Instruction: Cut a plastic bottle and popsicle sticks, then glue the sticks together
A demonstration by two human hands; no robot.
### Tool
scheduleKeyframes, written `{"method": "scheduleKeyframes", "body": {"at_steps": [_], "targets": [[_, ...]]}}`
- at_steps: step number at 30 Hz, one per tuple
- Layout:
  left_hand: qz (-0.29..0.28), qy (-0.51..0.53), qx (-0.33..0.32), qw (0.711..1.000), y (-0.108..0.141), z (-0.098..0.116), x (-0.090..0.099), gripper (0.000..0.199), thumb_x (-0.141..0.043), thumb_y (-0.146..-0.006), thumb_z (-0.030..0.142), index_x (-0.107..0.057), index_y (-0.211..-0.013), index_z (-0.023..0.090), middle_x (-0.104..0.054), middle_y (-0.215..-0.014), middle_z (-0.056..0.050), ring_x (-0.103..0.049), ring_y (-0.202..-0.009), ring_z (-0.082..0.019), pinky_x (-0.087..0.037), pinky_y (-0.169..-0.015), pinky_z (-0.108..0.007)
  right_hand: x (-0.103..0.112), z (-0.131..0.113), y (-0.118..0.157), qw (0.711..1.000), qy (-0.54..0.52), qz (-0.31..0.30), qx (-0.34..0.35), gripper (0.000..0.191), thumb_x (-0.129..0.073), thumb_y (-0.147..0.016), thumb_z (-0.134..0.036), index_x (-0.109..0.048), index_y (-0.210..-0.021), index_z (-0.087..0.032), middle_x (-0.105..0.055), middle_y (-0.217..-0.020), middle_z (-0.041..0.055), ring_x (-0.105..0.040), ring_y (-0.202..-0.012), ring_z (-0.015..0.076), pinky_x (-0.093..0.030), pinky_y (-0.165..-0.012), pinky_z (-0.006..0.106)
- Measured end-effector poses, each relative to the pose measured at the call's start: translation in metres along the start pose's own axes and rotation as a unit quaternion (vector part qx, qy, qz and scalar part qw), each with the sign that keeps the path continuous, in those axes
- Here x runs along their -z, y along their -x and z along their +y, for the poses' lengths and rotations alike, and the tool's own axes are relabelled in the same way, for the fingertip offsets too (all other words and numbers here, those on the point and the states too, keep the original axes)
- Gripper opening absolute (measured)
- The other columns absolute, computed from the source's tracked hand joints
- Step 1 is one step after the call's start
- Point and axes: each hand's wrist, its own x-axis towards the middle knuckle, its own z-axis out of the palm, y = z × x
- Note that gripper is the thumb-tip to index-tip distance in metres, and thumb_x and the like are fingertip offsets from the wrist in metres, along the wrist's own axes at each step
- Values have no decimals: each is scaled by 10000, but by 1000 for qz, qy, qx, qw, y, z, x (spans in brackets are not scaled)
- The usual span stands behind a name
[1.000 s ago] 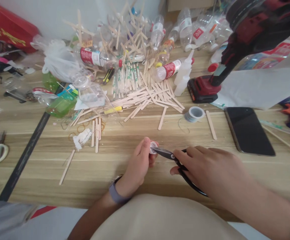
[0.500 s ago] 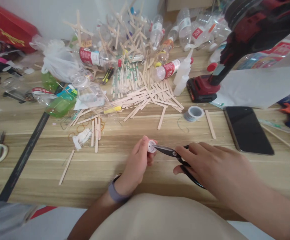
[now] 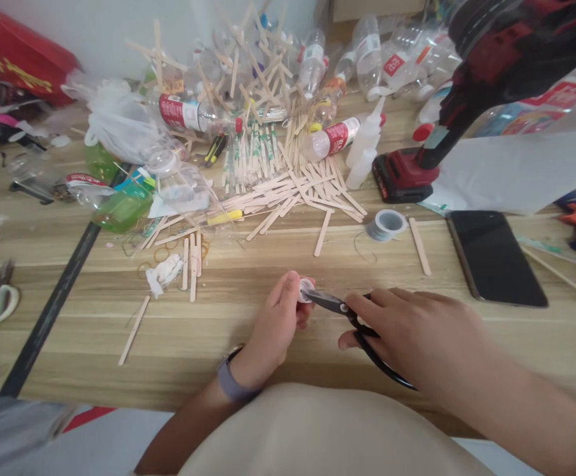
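My left hand (image 3: 282,312) pinches a small white bottle cap (image 3: 305,289) above the front part of the table, its hollow side turned toward the scissors. Black-handled scissors (image 3: 330,303) are gripped in my right hand (image 3: 411,330), the blades together and their tip inside the cap. Whether the tip has gone through the cap cannot be made out. Behind my hands lie a loose wooden stick (image 3: 322,233) and a spool of thin line (image 3: 387,225). A dark phone (image 3: 498,259) rests to the right, beyond my right hand.
Wooden sticks (image 3: 288,195) lie heaped mid-table, with plastic bottles (image 3: 340,137) behind. A red and black power tool (image 3: 407,173) stands at the right. White-handled scissors (image 3: 4,301) lie far left. A black strip (image 3: 52,307) crosses the table near a green bottle (image 3: 125,208).
The scissors' tip has moved from the cap's edge further into its hollow. The handles have swung slightly lower, and the cap has shifted a little to the right.
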Motion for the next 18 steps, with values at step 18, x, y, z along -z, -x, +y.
{"method": "scheduleKeyframes", "body": {"at_steps": [18], "targets": [[-25, 26, 27, 999, -1, -1, 1, 450, -440, -943, 576, -577, -937, 147, -393, -597, 55, -300, -493, -80, -270, -482, -211, -1, -3, 4, 996, 71, 49, 29, 228, -783, -801, -374, -631, -796, -203, -584, -627, -20, -617, -579, 186, -255, -563, 308]]}}
